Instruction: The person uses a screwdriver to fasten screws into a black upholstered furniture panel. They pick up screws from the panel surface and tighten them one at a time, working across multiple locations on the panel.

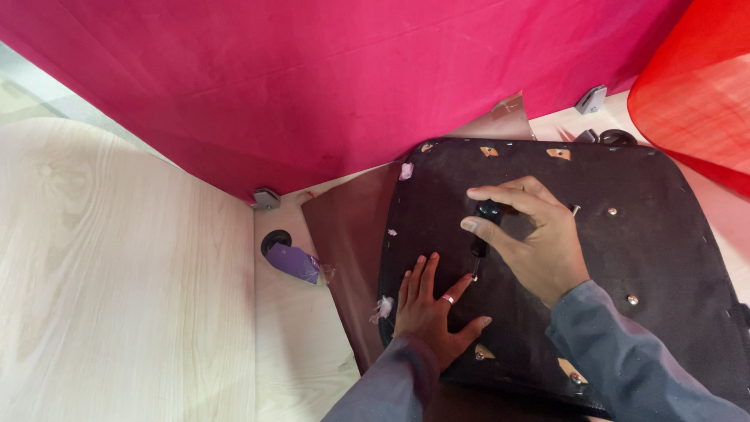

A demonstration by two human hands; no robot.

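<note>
A dark, rounded seat panel (648, 242) lies underside up on the desk, with several small screws and tan tabs showing along its edges. My left hand (433, 312) presses flat on its near left part, fingers spread, a ring on one finger. My right hand (531, 238) grips a short black screwdriver (483, 230) held upright, its tip down on a screw just beyond my left fingertips.
A brown sheet (348, 234) lies under the panel's left side. A purple wrapper (295, 262) sits beside a round cable hole (275, 241) in the pale wooden desk (117, 273). Pink partition walls (312, 86) stand behind, and a red translucent piece (695, 86) is at right.
</note>
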